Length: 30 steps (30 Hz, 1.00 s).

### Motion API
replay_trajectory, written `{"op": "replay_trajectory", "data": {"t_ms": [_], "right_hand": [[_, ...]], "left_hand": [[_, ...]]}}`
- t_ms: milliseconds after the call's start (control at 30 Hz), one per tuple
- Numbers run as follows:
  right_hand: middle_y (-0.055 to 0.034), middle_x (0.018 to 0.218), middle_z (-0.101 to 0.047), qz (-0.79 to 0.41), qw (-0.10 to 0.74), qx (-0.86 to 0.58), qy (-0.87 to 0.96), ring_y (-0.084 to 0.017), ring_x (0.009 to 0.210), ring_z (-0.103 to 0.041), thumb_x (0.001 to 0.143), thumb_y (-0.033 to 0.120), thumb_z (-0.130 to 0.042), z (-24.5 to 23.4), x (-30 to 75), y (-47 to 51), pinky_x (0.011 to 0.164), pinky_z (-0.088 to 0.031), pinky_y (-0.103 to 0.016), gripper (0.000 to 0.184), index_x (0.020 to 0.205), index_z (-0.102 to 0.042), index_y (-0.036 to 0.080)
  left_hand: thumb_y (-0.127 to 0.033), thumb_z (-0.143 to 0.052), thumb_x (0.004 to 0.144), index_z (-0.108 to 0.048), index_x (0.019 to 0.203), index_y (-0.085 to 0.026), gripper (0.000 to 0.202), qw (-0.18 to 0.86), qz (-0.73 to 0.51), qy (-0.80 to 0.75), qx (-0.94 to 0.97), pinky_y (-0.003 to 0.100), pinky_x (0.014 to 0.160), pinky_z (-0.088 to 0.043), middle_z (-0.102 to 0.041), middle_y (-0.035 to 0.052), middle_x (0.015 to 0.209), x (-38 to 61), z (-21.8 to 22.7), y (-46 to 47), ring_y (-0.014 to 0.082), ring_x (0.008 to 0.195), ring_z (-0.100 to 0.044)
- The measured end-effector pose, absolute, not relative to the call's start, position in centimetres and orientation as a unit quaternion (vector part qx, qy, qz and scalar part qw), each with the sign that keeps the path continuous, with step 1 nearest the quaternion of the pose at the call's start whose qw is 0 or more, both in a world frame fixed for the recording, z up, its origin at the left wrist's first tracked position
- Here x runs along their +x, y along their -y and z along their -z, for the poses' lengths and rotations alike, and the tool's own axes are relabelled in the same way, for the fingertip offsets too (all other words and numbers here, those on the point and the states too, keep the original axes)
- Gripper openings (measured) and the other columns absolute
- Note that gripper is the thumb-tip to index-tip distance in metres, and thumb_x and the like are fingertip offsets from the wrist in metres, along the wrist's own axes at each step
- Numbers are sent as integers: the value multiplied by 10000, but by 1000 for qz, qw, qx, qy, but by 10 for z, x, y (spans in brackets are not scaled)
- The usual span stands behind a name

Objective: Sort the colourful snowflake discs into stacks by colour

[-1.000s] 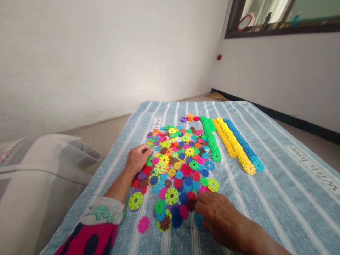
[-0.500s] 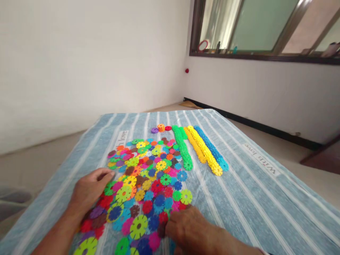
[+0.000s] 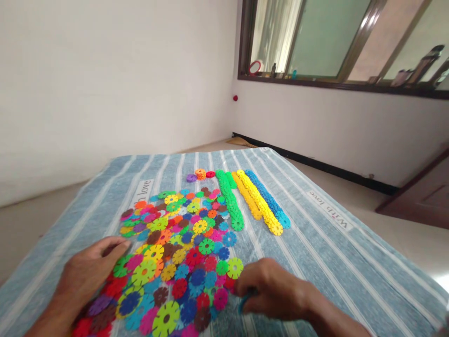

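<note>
A spread of several flat, notched plastic discs [image 3: 182, 243] in many colours lies on a blue striped cloth [image 3: 315, 252]. My left hand [image 3: 87, 274] rests flat on the pile's left edge, fingers stretched over green and red discs. My right hand [image 3: 273, 290] is curled at the pile's lower right edge, fingers pinched on a teal disc [image 3: 243, 302] that shows under them. Beyond the pile lie sorted rows: a green row [image 3: 229, 199], yellow rows [image 3: 257, 201] and a blue row [image 3: 268, 199].
Three small stacks, purple [image 3: 191, 178], orange [image 3: 200, 173] and red [image 3: 210, 174], sit at the pile's far end. The cloth reads "With love" [image 3: 328, 208]. White walls, a window sill with small items [image 3: 273, 70] and a dark door [image 3: 421, 196] surround the surface.
The view has swung right and up, showing more window. My right hand has moved right off the pile's edge, closing on a teal disc. My left hand stays on the left edge.
</note>
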State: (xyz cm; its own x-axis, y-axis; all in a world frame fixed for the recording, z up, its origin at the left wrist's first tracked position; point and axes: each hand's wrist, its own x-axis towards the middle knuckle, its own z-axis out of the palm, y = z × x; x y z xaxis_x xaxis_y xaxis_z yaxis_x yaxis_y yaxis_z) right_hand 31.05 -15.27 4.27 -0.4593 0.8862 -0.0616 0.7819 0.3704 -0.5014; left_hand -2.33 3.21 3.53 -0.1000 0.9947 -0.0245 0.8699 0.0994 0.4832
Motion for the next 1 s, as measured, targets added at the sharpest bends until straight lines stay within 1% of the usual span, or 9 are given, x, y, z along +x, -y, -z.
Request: {"op": "replay_trajectory", "data": {"t_ms": [100,167,233,433,533,600,667,767,1000], "right_hand": [[11,741,-647,-139,153,-677,706,-126,702,-583,755,141,-606,-53,367,152,641,-357,-220,61,708,-624,175],[-2,742,-639,-82,154,-747,642,-148,713,-579,768,156,-571,-56,403,148,641,-345,-240,64,733,-620,178],[3,688,-616,-73,133,-783,603,-156,674,-567,752,179,-568,-55,431,144,601,-327,-242,53,729,-615,183],[22,634,-590,-103,134,-773,612,-144,642,-557,705,164,-545,-43,459,131,584,-328,-228,75,708,-617,185],[17,638,-600,-100,132,-767,620,-144,638,-560,687,144,-528,-39,460,125,582,-332,-229,115,717,-632,185],[1,691,-631,-96,132,-765,624,-152,670,-579,684,138,-522,-37,461,122,609,-356,-234,171,775,-659,186],[-24,788,-666,-95,140,-766,620,-165,724,-604,687,139,-525,-35,462,121,657,-392,-243,261,891,-681,184],[-58,898,-683,-94,151,-768,615,-178,764,-620,694,149,-532,-31,464,122,708,-430,-263,343,1004,-679,168],[-75,942,-683,-116,163,-786,585,-185,742,-633,696,230,-602,-21,464,132,711,-461,-288,433,1119,-641,142]], "left_hand": [[-552,-419,675,-674,887,-239,456,177,-167,-726,643,297,770,-455,-730,12,927,-22,-36,-31,242,887,-653],[-550,-426,665,-674,873,-242,447,176,-170,-727,641,297,765,-453,-731,6,910,-21,-36,-30,240,865,-653],[-549,-432,657,-672,865,-248,438,178,-182,-724,641,295,750,-455,-733,-3,890,-21,-35,-30,239,854,-655],[-556,-451,619,-672,791,-272,398,179,-204,-730,628,292,711,-457,-736,-36,827,-20,-35,-31,236,802,-657],[-574,-444,614,-673,795,-280,415,177,-199,-734,624,292,692,-455,-734,-43,816,-20,-36,-30,236,785,-659],[-577,-434,616,-675,804,-278,428,173,-196,-736,625,292,693,-454,-735,-37,827,-19,-36,-29,237,795,-659],[-580,-428,617,-678,812,-272,442,168,-195,-735,628,290,704,-454,-735,-29,841,-19,-36,-30,236,809,-660],[-584,-429,609,-678,810,-266,452,171,-196,-730,632,284,714,-453,-734,-27,841,-20,-35,-31,232,813,-662],[-565,-445,606,-675,793,-253,430,169,-202,-722,640,274,724,-447,-727,-23,806,-24,-30,-32,228,820,-663]]}}
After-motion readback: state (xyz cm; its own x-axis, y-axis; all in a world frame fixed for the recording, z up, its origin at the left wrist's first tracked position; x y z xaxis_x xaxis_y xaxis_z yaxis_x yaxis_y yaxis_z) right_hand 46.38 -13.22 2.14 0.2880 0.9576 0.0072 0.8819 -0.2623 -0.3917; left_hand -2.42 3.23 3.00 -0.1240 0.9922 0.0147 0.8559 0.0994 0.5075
